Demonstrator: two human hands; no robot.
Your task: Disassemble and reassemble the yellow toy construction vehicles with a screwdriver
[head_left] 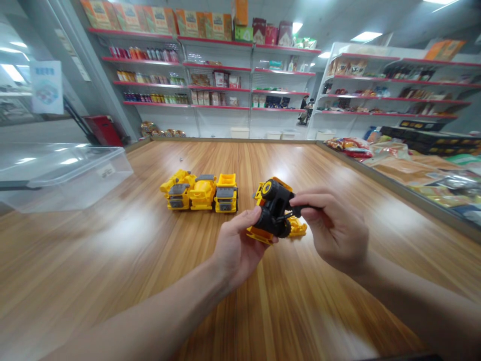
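My left hand (240, 243) grips a yellow and black toy truck (276, 205), turned so that its black underside and wheels show. In my right hand (336, 228), thumb and fingers pinch the black handle of a small screwdriver (300, 209). Its shaft points left onto the truck's underside; whether the tip sits in a screw I cannot tell. Behind the truck, partly hidden, a yellow toy part (297, 228) lies on the table. Left of my hands stand a yellow dump truck (226, 193), a mixer truck (203, 192) and another yellow toy vehicle (177, 190), side by side.
The wooden table (150, 281) has a raised dark edge. A clear plastic bin (75, 173) sits at the left, and a tiny metallic piece (181, 159) lies farther back. Packaged goods (409, 165) are heaped beyond the right edge. Stocked shelves (214, 65) line the back.
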